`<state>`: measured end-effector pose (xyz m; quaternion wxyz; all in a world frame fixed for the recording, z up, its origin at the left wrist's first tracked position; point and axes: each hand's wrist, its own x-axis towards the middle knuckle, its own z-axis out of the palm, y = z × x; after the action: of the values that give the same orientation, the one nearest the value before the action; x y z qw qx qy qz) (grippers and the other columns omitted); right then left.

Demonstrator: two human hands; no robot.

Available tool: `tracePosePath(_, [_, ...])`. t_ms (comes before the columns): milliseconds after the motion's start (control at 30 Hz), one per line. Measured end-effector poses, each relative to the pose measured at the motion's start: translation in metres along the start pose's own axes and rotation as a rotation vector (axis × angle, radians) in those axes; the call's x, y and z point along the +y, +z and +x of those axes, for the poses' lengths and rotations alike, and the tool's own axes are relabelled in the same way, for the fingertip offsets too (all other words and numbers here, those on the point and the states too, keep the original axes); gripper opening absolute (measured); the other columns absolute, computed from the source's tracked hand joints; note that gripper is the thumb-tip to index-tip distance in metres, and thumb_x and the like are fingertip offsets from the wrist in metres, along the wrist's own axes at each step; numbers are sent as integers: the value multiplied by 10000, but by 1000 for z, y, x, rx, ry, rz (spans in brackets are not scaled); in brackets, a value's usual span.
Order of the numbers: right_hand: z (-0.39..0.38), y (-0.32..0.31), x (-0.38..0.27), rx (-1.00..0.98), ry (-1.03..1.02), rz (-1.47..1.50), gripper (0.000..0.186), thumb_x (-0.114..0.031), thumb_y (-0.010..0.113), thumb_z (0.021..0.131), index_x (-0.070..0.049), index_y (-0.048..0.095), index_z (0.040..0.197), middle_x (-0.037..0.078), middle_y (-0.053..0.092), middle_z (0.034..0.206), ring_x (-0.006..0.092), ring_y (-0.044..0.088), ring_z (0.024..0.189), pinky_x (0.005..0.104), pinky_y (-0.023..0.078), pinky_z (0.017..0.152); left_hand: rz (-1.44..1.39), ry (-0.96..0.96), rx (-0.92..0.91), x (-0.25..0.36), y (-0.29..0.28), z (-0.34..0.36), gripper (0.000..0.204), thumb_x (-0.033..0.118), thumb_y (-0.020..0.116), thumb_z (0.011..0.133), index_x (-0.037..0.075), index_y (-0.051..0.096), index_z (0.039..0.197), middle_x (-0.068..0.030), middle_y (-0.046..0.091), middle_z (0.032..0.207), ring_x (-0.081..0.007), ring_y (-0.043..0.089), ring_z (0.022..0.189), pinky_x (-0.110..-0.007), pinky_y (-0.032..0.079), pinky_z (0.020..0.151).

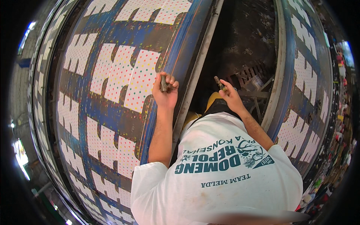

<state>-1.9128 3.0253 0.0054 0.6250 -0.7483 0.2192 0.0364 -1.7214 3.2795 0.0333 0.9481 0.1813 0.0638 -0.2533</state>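
Note:
My left hand (165, 93) is raised at the edge of the left table, its fingers curled round a short, dark, cylinder-shaped piece (163, 83), stained grey-brown. My right hand (231, 98) is over the gap between the tables, closed on a slim, dark, stick-like piece (218, 81) that points up and away, with yellowish stains. Exactly what either piece is cannot be made out. Nearest to my left hand lies a white cut panel (141, 80) printed with multicoloured dots, flat on the left table (131, 35). My right hand touches no panel.
More dotted white panels (101, 144) lie in rows along the blue, paint-spotted left table. Another long table (287, 90) with panels (305, 75) runs on my right. Between them is a dark floor (240, 33) with a metal frame (258, 93). Colourful clutter (339, 97) lines the far right.

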Motion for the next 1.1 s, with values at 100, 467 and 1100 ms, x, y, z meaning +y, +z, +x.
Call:
tracePosePath(100, [17,-18,5,-1,-2,324,434,-310,485,1158,-55,522,1507,6,668,1068,77,529,863,244,469,824,35,-37,167,-11,-13,5,233,328,582,1111,101,621,1144,-39,603,949,-185,597,868,-349,525,764])
tracePosePath(467, [161,-127,-18,10,116,619,408,-356,477,1159,-47,560,1412,57,697,1119,71,525,789,232,455,714,330,-6,338,-67,27,106,255,379,588,1106,144,618,1011,-32,672,983,-188,661,781,-392,588,750])
tracePosePath(1100, [388,-232,-48,-296,489,952,285,-269,507,1148,-34,561,1300,38,591,975,84,425,683,230,370,533,1568,153,232,-162,135,353,313,177,822,948,55,764,1231,-57,684,1019,-90,609,650,-258,513,584])
